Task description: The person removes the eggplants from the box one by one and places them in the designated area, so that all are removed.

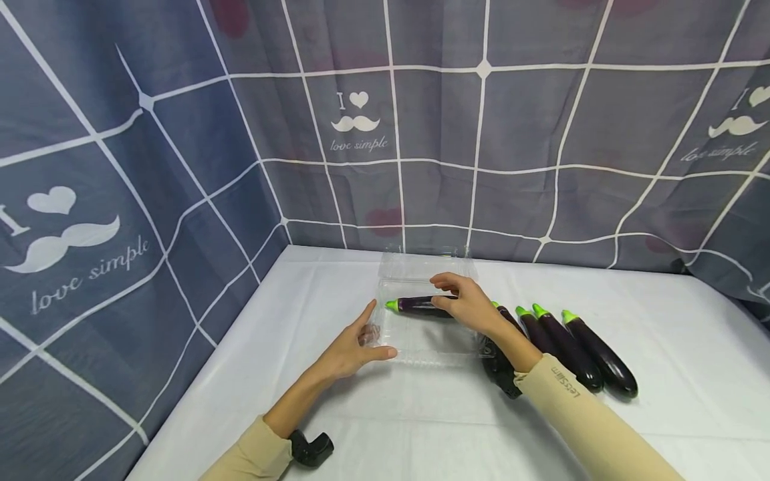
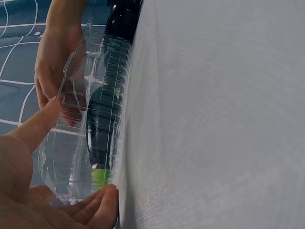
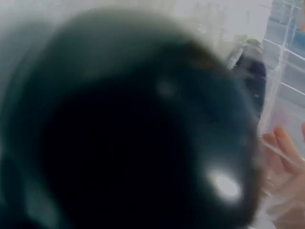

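Note:
A clear plastic container point(image 1: 433, 344) with its lid folded back rests on the white table. One dark purple eggplant point(image 1: 415, 305) with a green tip lies crosswise in it, green end to the left. My left hand point(image 1: 349, 351) touches the container's left end, thumb and index finger spread apart. Over the eggplant's right part is my right hand point(image 1: 466, 304), its fingers loosely extended. The left wrist view has the right hand point(image 2: 59, 67) above the container's rim, with the eggplant point(image 2: 100, 133) below, behind clear plastic. A blurred dark shape point(image 3: 143, 143) fills most of the right wrist view.
Several more eggplants point(image 1: 601, 354) lie side by side to the right of the container, partly under the right forearm. A grey checked curtain point(image 1: 433, 133) hangs behind the table point(image 1: 421, 427) and along its left side. Black devices point(image 1: 311, 449) sit at the wrists.

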A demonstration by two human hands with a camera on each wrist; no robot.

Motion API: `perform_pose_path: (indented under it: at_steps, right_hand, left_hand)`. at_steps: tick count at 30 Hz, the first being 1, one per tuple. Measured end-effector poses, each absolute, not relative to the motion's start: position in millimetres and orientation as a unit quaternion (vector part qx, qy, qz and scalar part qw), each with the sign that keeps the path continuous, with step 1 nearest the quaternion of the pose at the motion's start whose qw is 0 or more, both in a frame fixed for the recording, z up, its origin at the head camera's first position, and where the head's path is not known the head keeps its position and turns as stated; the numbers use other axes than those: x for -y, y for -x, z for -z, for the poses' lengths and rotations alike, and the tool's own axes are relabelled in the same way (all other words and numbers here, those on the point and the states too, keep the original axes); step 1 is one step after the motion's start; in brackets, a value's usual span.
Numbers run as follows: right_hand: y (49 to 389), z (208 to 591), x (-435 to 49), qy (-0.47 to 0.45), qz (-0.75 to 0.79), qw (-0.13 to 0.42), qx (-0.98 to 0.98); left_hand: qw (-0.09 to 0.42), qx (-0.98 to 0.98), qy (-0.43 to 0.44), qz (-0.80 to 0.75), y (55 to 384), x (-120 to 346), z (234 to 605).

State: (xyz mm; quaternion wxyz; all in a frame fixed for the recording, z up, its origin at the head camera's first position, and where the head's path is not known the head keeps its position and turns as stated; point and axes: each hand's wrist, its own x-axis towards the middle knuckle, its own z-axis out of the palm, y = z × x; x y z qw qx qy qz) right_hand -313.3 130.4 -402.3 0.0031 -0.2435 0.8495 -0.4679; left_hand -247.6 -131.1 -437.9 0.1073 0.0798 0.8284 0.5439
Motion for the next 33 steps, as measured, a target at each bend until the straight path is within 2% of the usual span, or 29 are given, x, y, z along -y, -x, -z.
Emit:
perform_pose_path:
  at_steps: [10, 25, 33]
  right_hand:
    - [313.8, 415.6, -130.9, 0.252, 0.434, 0.012, -0.865]
    - [319.2, 419.2, -125.7, 0.314, 0.393, 0.019, -0.864]
    - [314.1, 421.0, -126.3, 0.346, 0.391, 0.077, -0.849]
  left_hand:
    - [0.112, -0.830, -0.078, -0.540, 245.2, 128.1, 438.7]
    - [0.110, -0.831, -0.075, -0.541, 246.4, 130.1, 437.2]
    - [0.110, -0.827, -0.076, -0.545, 246.3, 130.2, 437.6]
